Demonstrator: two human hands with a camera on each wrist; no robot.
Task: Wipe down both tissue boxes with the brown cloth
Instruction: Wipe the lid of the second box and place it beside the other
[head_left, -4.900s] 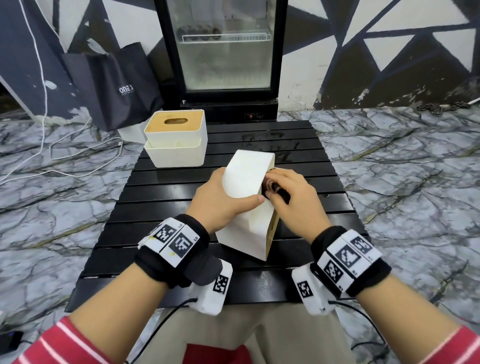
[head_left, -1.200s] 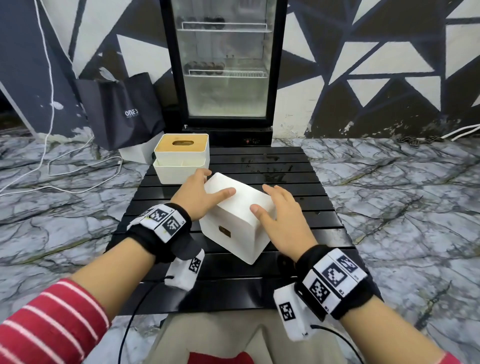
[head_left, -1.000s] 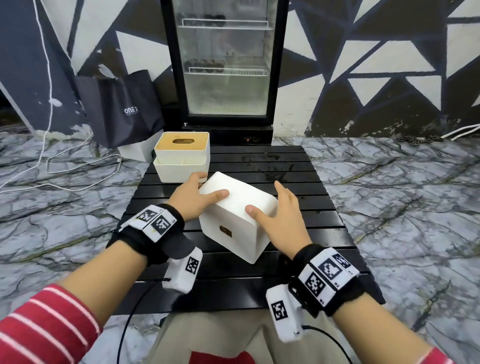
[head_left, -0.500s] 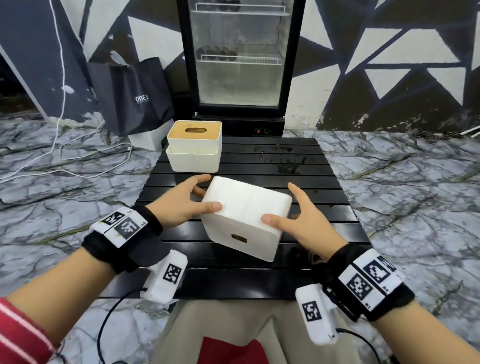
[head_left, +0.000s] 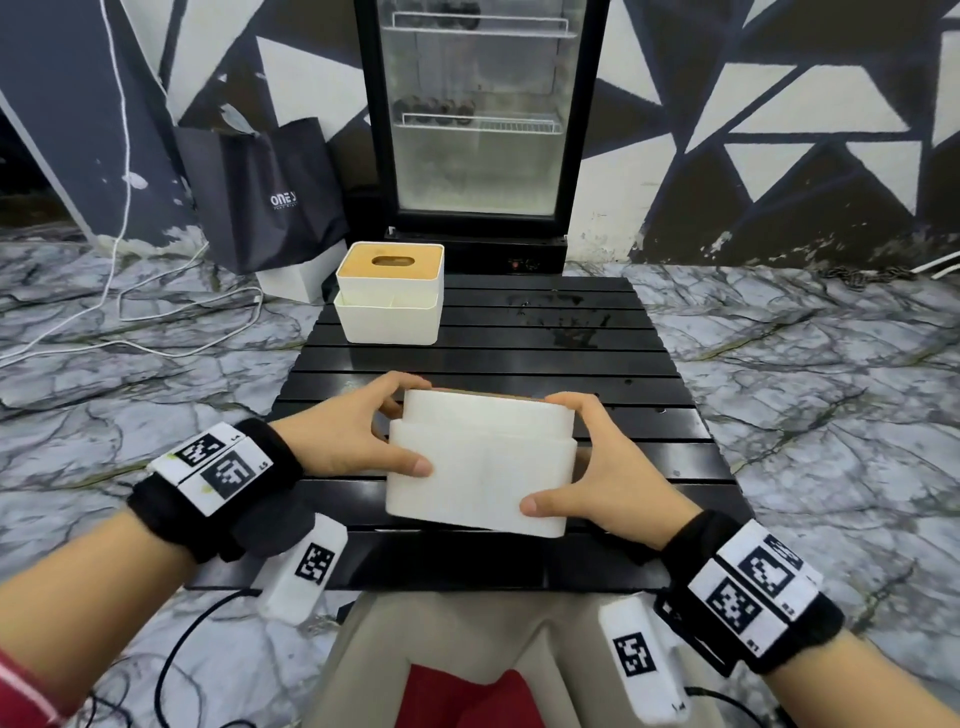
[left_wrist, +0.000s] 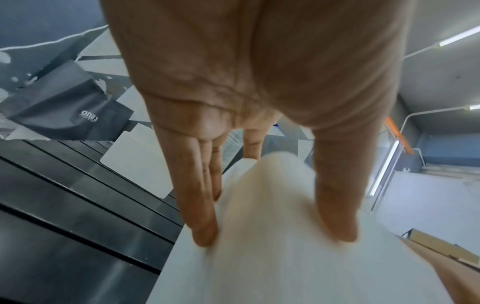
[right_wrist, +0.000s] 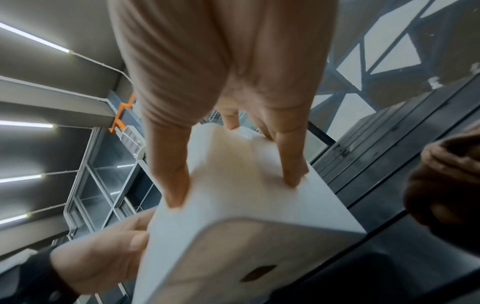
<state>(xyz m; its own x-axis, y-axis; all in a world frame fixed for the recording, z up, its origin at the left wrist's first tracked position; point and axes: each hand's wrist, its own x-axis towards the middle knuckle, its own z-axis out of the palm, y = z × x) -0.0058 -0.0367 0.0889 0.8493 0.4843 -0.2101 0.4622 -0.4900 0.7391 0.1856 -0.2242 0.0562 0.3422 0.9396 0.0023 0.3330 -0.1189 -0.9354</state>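
Both hands are turning the near tissue box (head_left: 480, 467) over. Half a second ago its flat white base faced up; now it's swinging upright, a strip of wooden lid showing along the far edge. That reads to me as this box being finished and set back down. The left hand (head_left: 353, 431) clasps the left end, thumb in front and fingers behind, and the right hand (head_left: 605, 478) mirrors it. The brown cloth (right_wrist: 446, 183) lies bunched on the bench (head_left: 519, 358) by the right wrist, in nobody's grip. The second tissue box (head_left: 389, 293) waits at the far left corner.
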